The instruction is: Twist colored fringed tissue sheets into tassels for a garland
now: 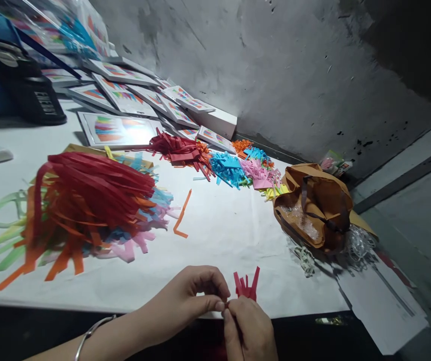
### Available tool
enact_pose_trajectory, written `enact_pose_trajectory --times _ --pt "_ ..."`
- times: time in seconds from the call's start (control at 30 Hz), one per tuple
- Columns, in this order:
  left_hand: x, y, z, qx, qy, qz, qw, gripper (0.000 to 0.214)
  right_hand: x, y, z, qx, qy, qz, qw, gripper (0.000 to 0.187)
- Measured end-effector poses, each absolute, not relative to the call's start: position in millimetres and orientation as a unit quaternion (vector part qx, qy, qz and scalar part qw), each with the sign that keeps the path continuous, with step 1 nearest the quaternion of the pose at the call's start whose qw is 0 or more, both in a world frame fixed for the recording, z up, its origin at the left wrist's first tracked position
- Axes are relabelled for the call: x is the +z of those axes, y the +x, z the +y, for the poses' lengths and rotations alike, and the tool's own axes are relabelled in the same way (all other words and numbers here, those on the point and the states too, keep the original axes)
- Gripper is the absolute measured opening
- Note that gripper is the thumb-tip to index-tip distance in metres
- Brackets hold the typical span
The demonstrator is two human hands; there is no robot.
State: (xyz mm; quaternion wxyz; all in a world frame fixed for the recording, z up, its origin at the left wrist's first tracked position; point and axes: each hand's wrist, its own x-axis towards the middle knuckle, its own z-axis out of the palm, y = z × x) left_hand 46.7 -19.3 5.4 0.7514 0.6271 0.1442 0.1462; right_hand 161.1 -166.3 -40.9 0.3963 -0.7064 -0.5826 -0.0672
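Note:
My left hand (192, 296) and my right hand (251, 326) meet at the table's near edge, fingers pinched together. Between them they hold a small piece of folded red paper strips (246, 287) whose ends stick up above my right hand. A metal bangle (91, 333) sits on my left wrist. To the left lies a big heap of long red, orange, green, blue and pink paper strips (87, 200). A single orange strip (182, 213) lies loose on the white table (223, 235).
Smaller piles of folded red (179, 149), blue (228, 168) and pink (262, 175) pieces lie near the wall. A crumpled brown paper bag (313, 205) sits at the right. Flat printed packs (119, 129) are stacked at the back left, beside a dark object (27, 85).

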Motion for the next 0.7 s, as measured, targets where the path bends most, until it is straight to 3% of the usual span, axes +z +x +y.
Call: enact_pose_trajectory --times 0.33,0.7 --pt "-0.3 46.9 -22.1 0.150 0.603 0.173 0.764 0.007 -39.0 156.4 -169.3 0.002 -0.695 -0.547 0.467 0.020" --pt "-5.6 45.9 -26.0 0.158 0.620 0.157 0.753 0.003 -40.1 152.1 -168.3 -0.041 -0.701 -0.549 0.453 0.020"
